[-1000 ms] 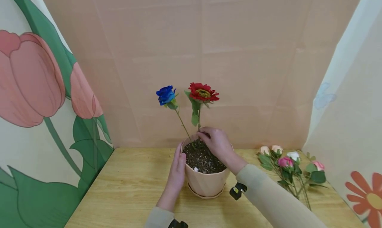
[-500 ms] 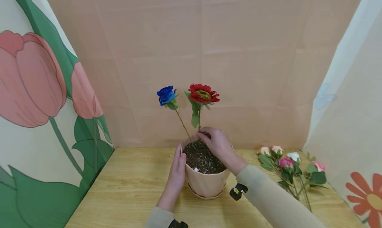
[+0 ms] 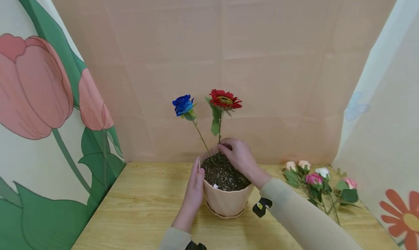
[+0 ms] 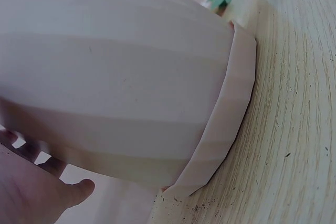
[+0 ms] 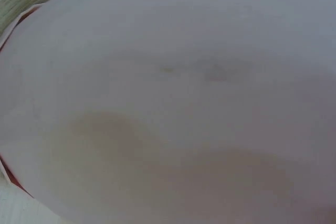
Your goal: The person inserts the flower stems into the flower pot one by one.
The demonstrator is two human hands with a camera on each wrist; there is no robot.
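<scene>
A pale pink flowerpot (image 3: 226, 201) filled with dark soil (image 3: 226, 175) stands on its saucer (image 3: 226, 216). My left hand (image 3: 194, 187) rests on the pot's left side, fingers straight along the wall. In the left wrist view this hand (image 4: 29, 187) lies beside the pot wall (image 4: 115, 77). With thumb and fingertips my right hand (image 3: 239, 155) pinches the stem of a red daisy-like flower (image 3: 225, 99), low down, just above the soil. A blue rose (image 3: 183, 105) leans left in the soil. The pot wall (image 5: 173, 103) fills the right wrist view, hiding the right hand.
On the wooden table (image 3: 137, 206), to the right, lies a bunch of pink, white and peach roses (image 3: 314, 179) with leaves. A pinkish backdrop (image 3: 278, 79) stands behind. Printed panels with flowers flank the table.
The red flower has shifted slightly up and to the right, its head tilting a little, together with a small movement of my right hand. My left hand keeps its place on the pot.
</scene>
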